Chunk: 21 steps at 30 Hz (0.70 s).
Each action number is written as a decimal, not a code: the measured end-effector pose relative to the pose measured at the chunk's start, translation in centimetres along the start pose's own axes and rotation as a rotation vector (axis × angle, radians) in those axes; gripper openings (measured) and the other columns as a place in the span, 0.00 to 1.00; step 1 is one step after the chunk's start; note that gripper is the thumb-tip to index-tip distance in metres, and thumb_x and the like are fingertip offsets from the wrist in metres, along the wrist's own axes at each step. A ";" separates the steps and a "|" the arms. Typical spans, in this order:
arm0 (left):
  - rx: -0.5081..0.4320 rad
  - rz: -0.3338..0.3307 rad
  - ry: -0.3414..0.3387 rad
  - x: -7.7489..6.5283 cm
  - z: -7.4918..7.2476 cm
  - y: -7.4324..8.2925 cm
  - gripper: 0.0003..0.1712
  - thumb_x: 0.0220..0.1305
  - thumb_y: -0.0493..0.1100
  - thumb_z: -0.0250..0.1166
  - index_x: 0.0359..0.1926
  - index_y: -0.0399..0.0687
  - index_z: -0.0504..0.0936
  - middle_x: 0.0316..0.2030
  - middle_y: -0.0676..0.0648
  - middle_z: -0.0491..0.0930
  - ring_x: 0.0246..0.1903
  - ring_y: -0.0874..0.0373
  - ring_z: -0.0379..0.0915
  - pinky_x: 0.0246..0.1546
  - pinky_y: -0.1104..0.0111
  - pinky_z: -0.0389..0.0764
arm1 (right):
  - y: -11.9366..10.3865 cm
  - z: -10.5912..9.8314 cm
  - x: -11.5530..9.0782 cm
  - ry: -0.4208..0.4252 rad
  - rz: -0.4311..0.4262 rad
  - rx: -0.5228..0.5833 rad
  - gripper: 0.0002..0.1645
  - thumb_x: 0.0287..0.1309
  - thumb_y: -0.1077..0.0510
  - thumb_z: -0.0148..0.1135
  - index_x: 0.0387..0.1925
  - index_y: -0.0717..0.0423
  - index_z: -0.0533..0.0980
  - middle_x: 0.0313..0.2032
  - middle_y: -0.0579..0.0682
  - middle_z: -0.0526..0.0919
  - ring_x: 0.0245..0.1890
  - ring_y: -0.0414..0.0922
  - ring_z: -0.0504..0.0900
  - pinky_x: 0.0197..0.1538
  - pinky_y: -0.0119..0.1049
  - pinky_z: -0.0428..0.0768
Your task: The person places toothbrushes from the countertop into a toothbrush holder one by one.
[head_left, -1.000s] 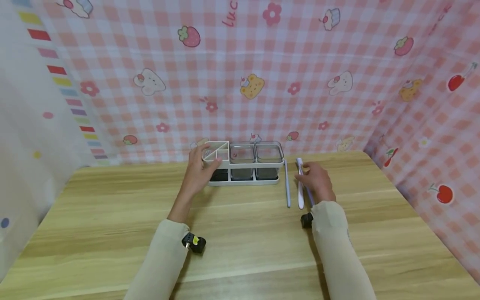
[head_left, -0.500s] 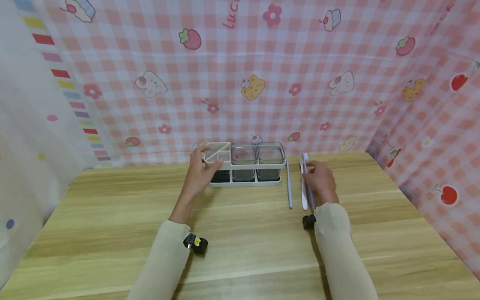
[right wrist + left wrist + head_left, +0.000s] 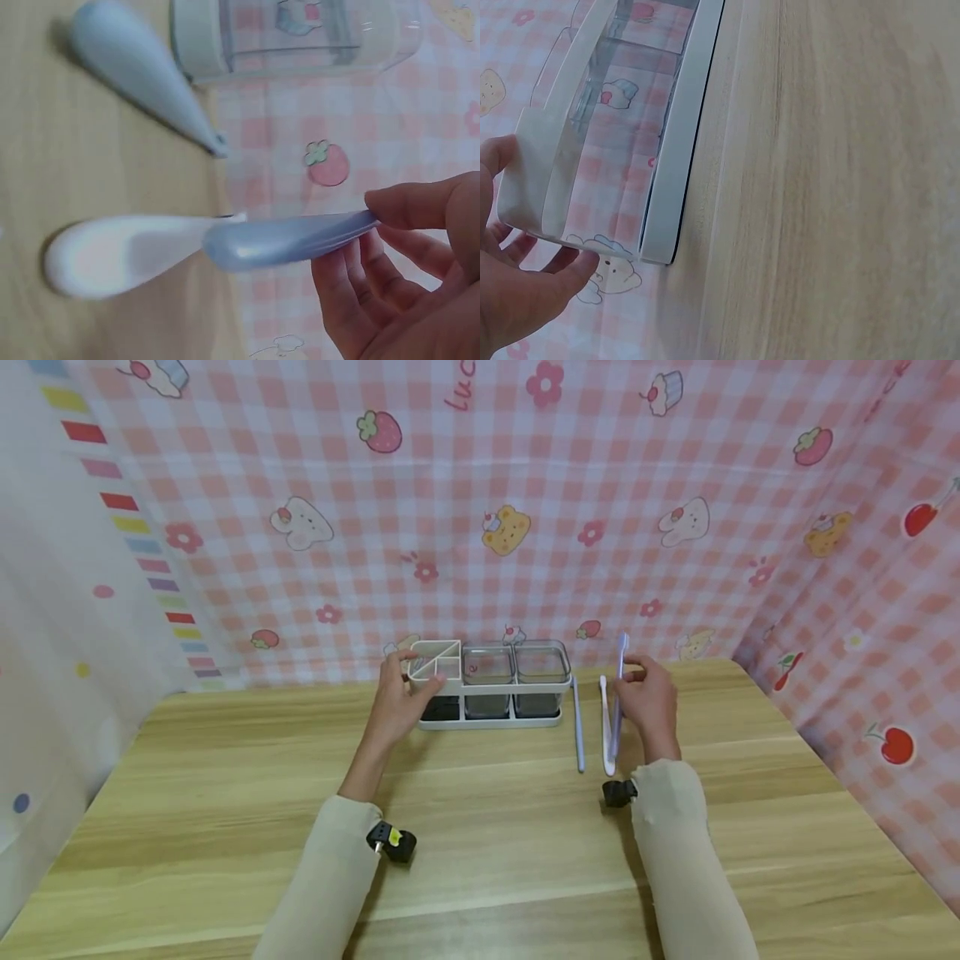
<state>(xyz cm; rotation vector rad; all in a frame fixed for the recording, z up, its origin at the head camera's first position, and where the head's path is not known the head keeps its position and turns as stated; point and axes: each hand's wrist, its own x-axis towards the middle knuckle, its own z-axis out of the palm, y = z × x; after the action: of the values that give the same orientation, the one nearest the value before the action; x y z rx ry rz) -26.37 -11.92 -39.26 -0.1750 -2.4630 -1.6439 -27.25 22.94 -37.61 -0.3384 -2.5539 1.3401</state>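
At the back of the wooden table stands a toothbrush holder (image 3: 495, 690), a white rack with divided slots at its left end and two clear cups. My left hand (image 3: 399, 703) grips that slotted end, thumb in front and fingers around the side. To the right, my right hand (image 3: 649, 700) pinches a purple toothbrush (image 3: 617, 727) between thumb and fingers, bristle head up. In the right wrist view its handle end (image 3: 262, 244) points away from the palm, overlapping a white toothbrush (image 3: 112, 256) on the table. A bluish toothbrush (image 3: 578, 731) lies beside the holder.
A pink checked cloth (image 3: 450, 593) hangs right behind the holder, and another cloth (image 3: 862, 610) closes the right side. Black cameras are strapped at the left wrist (image 3: 392, 842) and right wrist (image 3: 618, 792). The wooden tabletop (image 3: 495, 860) stretches toward the front.
My right hand has picked up the purple toothbrush from beside the white one and raised it, tilting it more upright. My left hand has stayed on the holder.
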 end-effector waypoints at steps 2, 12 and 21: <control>0.002 -0.010 -0.001 0.0 0.0 0.0 0.38 0.69 0.52 0.65 0.70 0.40 0.59 0.69 0.36 0.58 0.60 0.40 0.61 0.58 0.48 0.67 | -0.4 0.0 0.0 0.021 0.003 0.093 0.26 0.62 0.64 0.61 0.63 0.60 0.73 0.42 0.55 0.79 0.27 0.40 0.77 0.27 0.30 0.80; -0.016 -0.021 0.002 0.1 0.0 -0.1 0.38 0.69 0.52 0.65 0.70 0.41 0.59 0.69 0.37 0.58 0.60 0.40 0.61 0.57 0.48 0.68 | -2.7 -0.6 -0.4 0.031 0.016 0.360 0.26 0.63 0.68 0.59 0.62 0.59 0.65 0.39 0.50 0.71 0.30 0.42 0.76 0.31 0.39 0.85; -0.038 -0.032 0.001 0.0 0.0 0.1 0.38 0.69 0.51 0.65 0.70 0.40 0.59 0.69 0.36 0.57 0.62 0.39 0.60 0.60 0.48 0.67 | -4.6 -0.9 -0.7 0.024 -0.027 0.437 0.24 0.65 0.67 0.58 0.59 0.57 0.62 0.41 0.50 0.68 0.38 0.44 0.76 0.35 0.44 0.86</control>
<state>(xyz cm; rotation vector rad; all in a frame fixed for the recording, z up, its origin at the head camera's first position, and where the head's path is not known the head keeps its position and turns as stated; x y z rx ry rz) -26.33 -11.89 -39.19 -0.1405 -2.4475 -1.7033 -26.71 20.87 -33.32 -0.2320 -2.1549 1.8134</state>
